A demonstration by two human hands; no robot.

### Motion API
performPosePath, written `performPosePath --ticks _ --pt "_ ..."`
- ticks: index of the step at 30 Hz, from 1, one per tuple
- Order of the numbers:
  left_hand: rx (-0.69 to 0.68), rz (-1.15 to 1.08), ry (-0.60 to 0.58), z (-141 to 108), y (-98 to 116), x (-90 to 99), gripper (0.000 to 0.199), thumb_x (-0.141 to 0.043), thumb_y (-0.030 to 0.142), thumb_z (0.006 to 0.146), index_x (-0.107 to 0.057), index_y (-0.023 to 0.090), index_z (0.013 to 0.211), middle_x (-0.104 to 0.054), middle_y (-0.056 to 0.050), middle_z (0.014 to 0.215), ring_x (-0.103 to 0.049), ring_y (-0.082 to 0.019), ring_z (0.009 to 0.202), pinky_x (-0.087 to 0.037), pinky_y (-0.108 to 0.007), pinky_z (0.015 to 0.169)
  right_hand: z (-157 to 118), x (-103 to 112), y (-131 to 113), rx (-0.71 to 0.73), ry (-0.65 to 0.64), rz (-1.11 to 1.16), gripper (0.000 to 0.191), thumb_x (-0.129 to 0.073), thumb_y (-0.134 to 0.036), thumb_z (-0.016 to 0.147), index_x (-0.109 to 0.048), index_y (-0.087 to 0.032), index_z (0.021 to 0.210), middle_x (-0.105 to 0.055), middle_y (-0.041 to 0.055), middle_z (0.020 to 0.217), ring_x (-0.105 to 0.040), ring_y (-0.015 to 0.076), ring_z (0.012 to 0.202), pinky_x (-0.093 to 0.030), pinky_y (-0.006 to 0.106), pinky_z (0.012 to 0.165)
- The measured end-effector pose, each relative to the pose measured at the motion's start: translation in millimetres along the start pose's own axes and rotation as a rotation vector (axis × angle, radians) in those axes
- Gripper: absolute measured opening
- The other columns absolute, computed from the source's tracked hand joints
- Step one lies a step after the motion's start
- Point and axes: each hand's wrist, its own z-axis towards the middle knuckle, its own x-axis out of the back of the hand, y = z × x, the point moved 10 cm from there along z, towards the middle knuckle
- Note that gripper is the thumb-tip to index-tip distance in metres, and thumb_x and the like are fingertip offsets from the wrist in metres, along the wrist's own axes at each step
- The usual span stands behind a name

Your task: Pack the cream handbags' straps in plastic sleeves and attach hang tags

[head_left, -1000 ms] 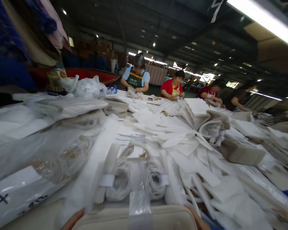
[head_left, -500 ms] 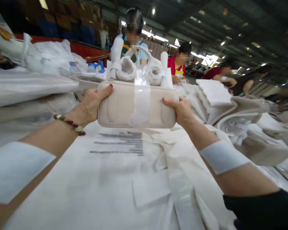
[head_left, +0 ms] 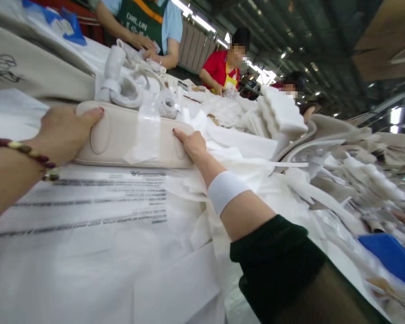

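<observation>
A beige handbag (head_left: pixel 119 128) with a smooth rounded-rectangle panel facing me is held between my two hands. My left hand (head_left: pixel 62 132) grips its left end, thumb laid over the face. At the right end, my right hand (head_left: pixel 192 144) pinches the edge with its thumb in front; the other fingers of both hands are mostly hidden. A see-through plastic strip (head_left: pixel 148 128) wraps the middle of the panel. Behind the top edge stand white-wrapped rolls (head_left: pixel 124 90), apparently the padded handles. Under the handbag lies a large white plastic bag (head_left: pixel 70 256) printed with dark lines of text.
White wrapping sheets (head_left: pixel 178 288) lie in front and to the right. Stacked white foam (head_left: pixel 281 112) and beige pieces stand at right, near a blue object (head_left: pixel 389 258). Across the table are a co-worker in a green apron (head_left: pixel 140 20) and another in red (head_left: pixel 218 67).
My view has swung right, so the handbag and both hands now appear further left. The handbag seems lower, close to the printed plastic bag. Both hands keep their hold.
</observation>
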Motion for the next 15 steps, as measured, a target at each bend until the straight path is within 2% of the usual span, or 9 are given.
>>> performPosePath --ticks 2,4,6,8,9,11,13,14,15 --pt "0.086 0.051 0.061 -23.0 4.0 13.2 0.069 -0.035 0.044 0.087 -0.046 -0.021 0.106 -0.048 -0.034 0.125 -0.042 -0.047 0.119 -0.037 -0.061 0.091 -29.2 8.9 -17.4 0.002 0.019 -0.125 0.055 -0.061 -0.040 0.082 -0.044 -0.005 0.120 -0.054 0.0217 0.121 -0.051 0.0324 0.117 -0.040 0.048 0.098" --pt "0.000 0.034 0.135 -54.0 21.9 23.2 0.063 -0.035 0.039 0.087 -0.043 -0.017 0.114 -0.046 -0.034 0.128 -0.040 -0.043 0.124 -0.037 -0.058 0.096 -68.9 18.5 -43.6 0.118 0.008 -0.156 0.047 -0.062 -0.027 0.082 -0.044 -0.006 0.121 -0.051 0.0207 0.124 -0.048 0.0303 0.121 -0.037 0.045 0.102" --pt "-0.205 0.021 0.229 -95.7 44.1 25.7 0.060 -0.032 0.039 0.086 -0.048 -0.013 0.113 -0.050 -0.032 0.123 -0.042 -0.042 0.123 -0.035 -0.058 0.100 -120.1 26.8 -74.3 0.381 -0.070 -0.185 0.038 -0.060 -0.021 0.082 -0.049 -0.010 0.117 -0.053 0.0169 0.124 -0.048 0.0269 0.121 -0.039 0.040 0.102" --pt "-0.476 0.010 0.276 -147.4 63.6 13.1 0.072 -0.021 0.045 0.089 -0.044 -0.016 0.118 -0.047 -0.036 0.124 -0.037 -0.041 0.128 -0.031 -0.054 0.105 -175.5 45.7 -93.4 0.680 -0.130 -0.193 0.031 -0.055 -0.018 0.084 -0.053 -0.014 0.115 -0.057 0.0126 0.122 -0.051 0.0227 0.117 -0.043 0.035 0.098" --pt "-0.565 0.014 0.276 -172.1 66.8 2.1 0.073 -0.017 0.046 0.091 -0.046 -0.015 0.118 -0.048 -0.036 0.123 -0.037 -0.040 0.129 -0.032 -0.053 0.105 -194.5 64.5 -92.2 0.752 -0.108 -0.184 0.030 -0.054 -0.018 0.085 -0.054 -0.015 0.115 -0.059 0.0109 0.119 -0.053 0.0204 0.114 -0.045 0.032 0.096" --pt "-0.723 0.059 0.251 -216.4 69.7 -23.8 0.071 -0.017 0.045 0.092 -0.049 -0.013 0.116 -0.051 -0.036 0.119 -0.038 -0.041 0.128 -0.034 -0.053 0.105 -206.1 116.8 -72.1 0.744 0.024 -0.205 0.027 -0.055 -0.022 0.086 -0.056 -0.017 0.113 -0.063 0.0072 0.110 -0.060 0.0162 0.099 -0.050 0.027 0.087" --pt "-0.776 0.112 0.253 -244.6 64.6 -41.7 0.067 -0.016 0.042 0.093 -0.053 -0.010 0.113 -0.054 -0.035 0.116 -0.042 -0.043 0.125 -0.040 -0.055 0.100 -189.1 181.5 -35.3 0.574 0.229 -0.373 0.023 -0.051 -0.025 0.088 -0.057 -0.018 0.109 -0.064 0.0057 0.104 -0.062 0.0137 0.086 -0.052 0.024 0.075" --pt "-0.794 0.140 0.255 -253.3 61.9 -47.6 0.065 -0.015 0.040 0.092 -0.056 -0.007 0.110 -0.055 -0.034 0.115 -0.043 -0.044 0.124 -0.041 -0.057 0.097 -175.4 217.5 -13.2 0.433 0.358 -0.537 0.023 -0.045 -0.025 0.090 -0.057 -0.018 0.109 -0.064 0.0063 0.104 -0.062 0.0140 0.085 -0.052 0.024 0.074" --pt "-0.812 0.164 0.249 -258.9 59.6 -52.2 0.061 -0.015 0.036 0.092 -0.060 -0.003 0.107 -0.056 -0.032 0.115 -0.043 -0.044 0.123 -0.041 -0.058 0.096 -162.3 248.1 4.4 0.361 0.419 -0.601 0.026 -0.041 -0.021 0.090 -0.056 -0.013 0.110 -0.064 0.0111 0.103 -0.062 0.0175 0.087 -0.052 0.028 0.076"
